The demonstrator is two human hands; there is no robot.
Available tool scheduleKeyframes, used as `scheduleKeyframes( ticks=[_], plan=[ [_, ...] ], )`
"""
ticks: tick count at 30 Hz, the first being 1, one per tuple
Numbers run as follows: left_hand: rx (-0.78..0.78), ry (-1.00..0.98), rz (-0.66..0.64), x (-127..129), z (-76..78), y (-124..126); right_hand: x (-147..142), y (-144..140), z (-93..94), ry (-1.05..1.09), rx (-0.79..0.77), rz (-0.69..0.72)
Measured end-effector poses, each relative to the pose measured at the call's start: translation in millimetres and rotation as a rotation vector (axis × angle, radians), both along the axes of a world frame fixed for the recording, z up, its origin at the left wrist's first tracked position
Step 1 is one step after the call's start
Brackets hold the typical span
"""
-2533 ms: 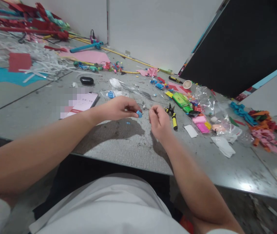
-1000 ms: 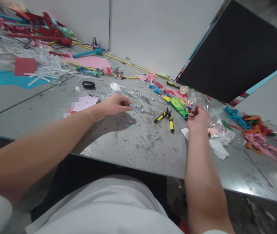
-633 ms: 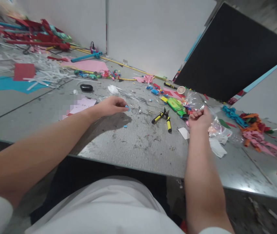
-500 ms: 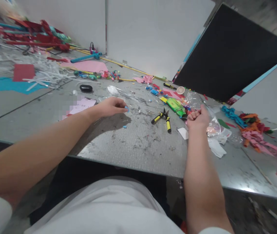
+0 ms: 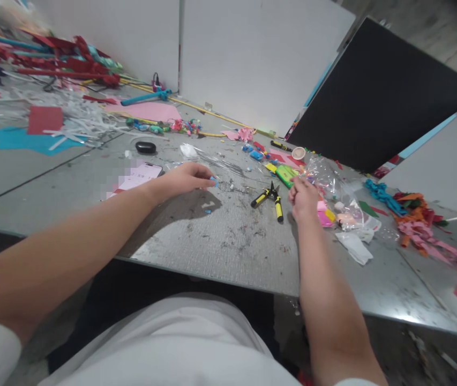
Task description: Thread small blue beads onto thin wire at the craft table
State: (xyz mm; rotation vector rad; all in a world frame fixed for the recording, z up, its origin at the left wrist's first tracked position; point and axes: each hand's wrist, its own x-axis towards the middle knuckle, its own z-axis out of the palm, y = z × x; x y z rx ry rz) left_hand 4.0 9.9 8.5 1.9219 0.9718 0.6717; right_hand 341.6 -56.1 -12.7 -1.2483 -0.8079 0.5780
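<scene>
My left hand (image 5: 190, 178) is held just above the table, thumb and fingers pinched on a small light-blue piece (image 5: 215, 182) of what looks like soft clay. Below it on the tabletop lies another small blue bit (image 5: 208, 211). My right hand (image 5: 304, 199) has its fingers curled in beside a bright green packet (image 5: 285, 175); whatever they may hold is hidden. Between the hands rest pliers (image 5: 278, 208) with black and yellow handles, their jaws spread. Pink and yellow packets (image 5: 325, 217) show to the right of my right hand.
A phone (image 5: 143, 176) and a black oval case (image 5: 145, 147) lie at the left. Thin wires (image 5: 222, 162) stretch across the middle. Clear plastic wrap (image 5: 324, 174) and white paper (image 5: 356, 246) lie at the right. A large black panel (image 5: 384, 96) stands behind.
My right hand has moved left and toward me, from the plastic wrap to beside the green packet. Pink and yellow packets have come into sight. My left hand stays nearly still with its blue piece.
</scene>
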Motion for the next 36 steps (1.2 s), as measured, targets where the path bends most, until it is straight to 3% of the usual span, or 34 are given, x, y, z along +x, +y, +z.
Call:
scheduleKeyframes(
  ticks=[2,5,8,13,25,31,36],
  plan=[
    [-0.065,-0.087,-0.012,4,-1.4,-3,-15,5,-11.1,-0.264,-0.069,0.009],
    [-0.143,-0.154,-0.065,11,-8.6,-3,-46,6,-22.3,-0.65,-0.028,0.174],
    [-0.167,-0.177,-0.118,14,-19.1,2,-80,1,-25.9,-0.816,-0.026,0.376],
    [-0.154,-0.183,-0.177,14,-27.6,4,-109,-7,-28.8,-0.926,0.047,0.471],
    [-0.152,-0.175,-0.236,17,-23.3,-3,-116,-10,-32.4,-1.064,0.061,0.49],
    [-0.166,-0.161,-0.359,18,-30.9,3,-117,-10,-31.4,-1.114,0.106,0.611],
    [-0.111,-0.107,-0.26,12,-24.6,6,-105,-7,-29.9,-0.948,0.061,0.441]
  ],
)
